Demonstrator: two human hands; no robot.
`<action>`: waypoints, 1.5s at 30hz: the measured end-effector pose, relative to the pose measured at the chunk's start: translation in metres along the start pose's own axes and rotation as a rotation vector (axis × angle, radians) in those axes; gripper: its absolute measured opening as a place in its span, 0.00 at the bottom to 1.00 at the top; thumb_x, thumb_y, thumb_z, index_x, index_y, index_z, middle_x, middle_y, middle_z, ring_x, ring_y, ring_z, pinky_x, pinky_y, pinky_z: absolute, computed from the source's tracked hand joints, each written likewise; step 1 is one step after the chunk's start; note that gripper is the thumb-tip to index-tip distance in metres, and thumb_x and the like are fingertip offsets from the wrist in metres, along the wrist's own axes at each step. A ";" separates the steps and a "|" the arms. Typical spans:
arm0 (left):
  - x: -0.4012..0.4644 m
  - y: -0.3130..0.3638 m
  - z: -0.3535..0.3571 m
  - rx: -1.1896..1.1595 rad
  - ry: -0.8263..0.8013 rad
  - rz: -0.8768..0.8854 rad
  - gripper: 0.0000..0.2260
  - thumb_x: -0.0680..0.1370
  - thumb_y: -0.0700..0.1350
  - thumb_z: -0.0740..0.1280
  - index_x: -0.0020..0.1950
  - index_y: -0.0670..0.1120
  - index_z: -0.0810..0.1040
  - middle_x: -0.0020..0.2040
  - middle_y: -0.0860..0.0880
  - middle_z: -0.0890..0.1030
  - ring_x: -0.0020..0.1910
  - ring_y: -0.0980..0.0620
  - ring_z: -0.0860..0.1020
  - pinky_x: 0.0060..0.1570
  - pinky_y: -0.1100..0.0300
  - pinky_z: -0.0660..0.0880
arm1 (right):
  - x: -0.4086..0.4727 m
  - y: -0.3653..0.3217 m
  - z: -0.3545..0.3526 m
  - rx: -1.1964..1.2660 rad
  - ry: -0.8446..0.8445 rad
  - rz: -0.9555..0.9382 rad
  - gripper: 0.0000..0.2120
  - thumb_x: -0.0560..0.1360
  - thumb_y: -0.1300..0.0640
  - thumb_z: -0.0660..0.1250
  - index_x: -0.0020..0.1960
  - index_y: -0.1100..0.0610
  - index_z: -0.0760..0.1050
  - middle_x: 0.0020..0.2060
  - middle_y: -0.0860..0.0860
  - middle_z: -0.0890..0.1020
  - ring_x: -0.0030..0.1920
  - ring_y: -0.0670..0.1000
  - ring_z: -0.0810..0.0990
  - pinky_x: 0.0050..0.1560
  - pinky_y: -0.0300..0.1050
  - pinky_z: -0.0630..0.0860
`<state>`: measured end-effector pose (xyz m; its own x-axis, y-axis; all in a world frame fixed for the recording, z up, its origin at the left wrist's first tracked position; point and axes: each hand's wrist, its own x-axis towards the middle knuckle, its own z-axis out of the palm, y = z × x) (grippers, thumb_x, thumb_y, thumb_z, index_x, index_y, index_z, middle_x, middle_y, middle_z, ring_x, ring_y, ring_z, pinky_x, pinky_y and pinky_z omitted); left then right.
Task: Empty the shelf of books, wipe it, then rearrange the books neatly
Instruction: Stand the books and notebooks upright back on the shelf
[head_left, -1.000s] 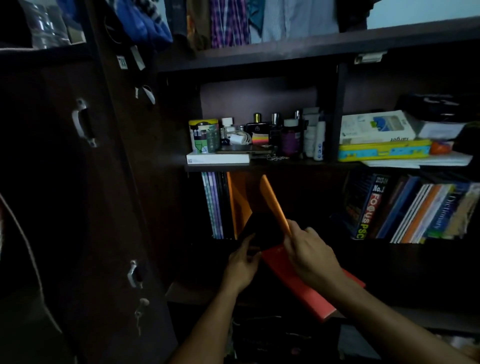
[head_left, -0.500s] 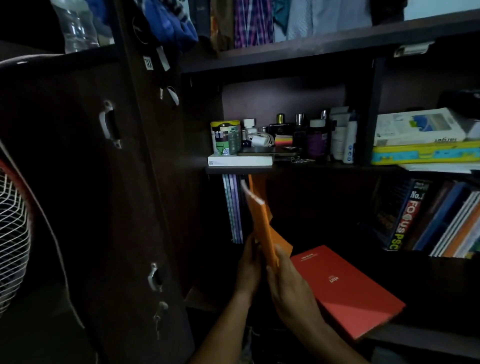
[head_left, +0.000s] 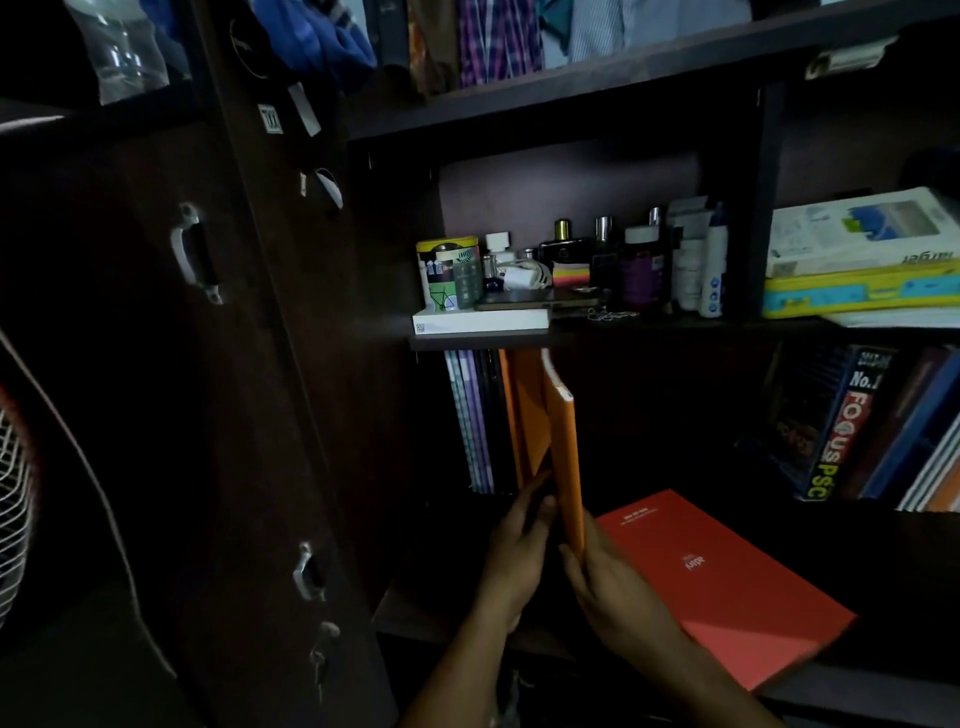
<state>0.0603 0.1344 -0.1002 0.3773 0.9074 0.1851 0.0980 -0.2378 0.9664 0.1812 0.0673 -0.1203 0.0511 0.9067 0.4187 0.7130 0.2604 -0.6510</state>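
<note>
The orange book (head_left: 565, 467) stands nearly upright at the front of the dark lower shelf (head_left: 649, 499), its top corner just under the shelf board above. The left hand (head_left: 519, 551) holds it from the left, fingers reaching up along its side; the right hand (head_left: 613, 582) grips its lower edge from the right, fingers curled round it. Right behind it a second orange book (head_left: 527, 415) leans against a row of thin purple and grey notebooks (head_left: 470, 421) standing at the compartment's left end. A red book (head_left: 727, 582) lies flat beside the right hand, front corner jutting past the shelf edge. Off to the right, more books lean together, one with the spine FOCUS PSC (head_left: 836, 441). Up on the shelf above: a printed tin (head_left: 449, 273), a white charger (head_left: 522, 275), perfume bottles (head_left: 563, 244), a white box (head_left: 480, 319), and further right a stack of flat boxes (head_left: 862, 260). To the left a dark cupboard door (head_left: 130, 364) with a white handle (head_left: 189, 249).
</note>
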 end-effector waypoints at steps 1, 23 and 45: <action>0.000 0.000 0.001 0.013 -0.007 -0.008 0.15 0.80 0.64 0.60 0.67 0.75 0.71 0.68 0.65 0.76 0.66 0.65 0.74 0.61 0.65 0.72 | 0.003 0.000 0.000 0.001 0.010 0.009 0.27 0.85 0.56 0.57 0.81 0.48 0.52 0.70 0.44 0.68 0.69 0.45 0.70 0.62 0.26 0.63; 0.033 -0.018 0.020 0.390 0.153 0.003 0.25 0.83 0.62 0.58 0.79 0.63 0.58 0.76 0.59 0.66 0.73 0.54 0.68 0.68 0.53 0.70 | 0.082 0.052 0.009 0.384 0.102 0.090 0.22 0.76 0.65 0.69 0.62 0.44 0.72 0.53 0.42 0.82 0.52 0.39 0.82 0.49 0.30 0.75; 0.042 -0.020 0.014 0.279 0.094 0.122 0.23 0.84 0.53 0.60 0.76 0.71 0.59 0.69 0.63 0.66 0.68 0.64 0.68 0.63 0.66 0.70 | 0.075 0.052 0.017 0.216 0.057 -0.020 0.28 0.77 0.60 0.69 0.74 0.46 0.66 0.62 0.45 0.74 0.59 0.39 0.75 0.54 0.32 0.73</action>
<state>0.0872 0.1728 -0.1140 0.3160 0.8915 0.3247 0.3109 -0.4206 0.8523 0.2099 0.1546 -0.1333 0.0827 0.8821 0.4637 0.5484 0.3482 -0.7602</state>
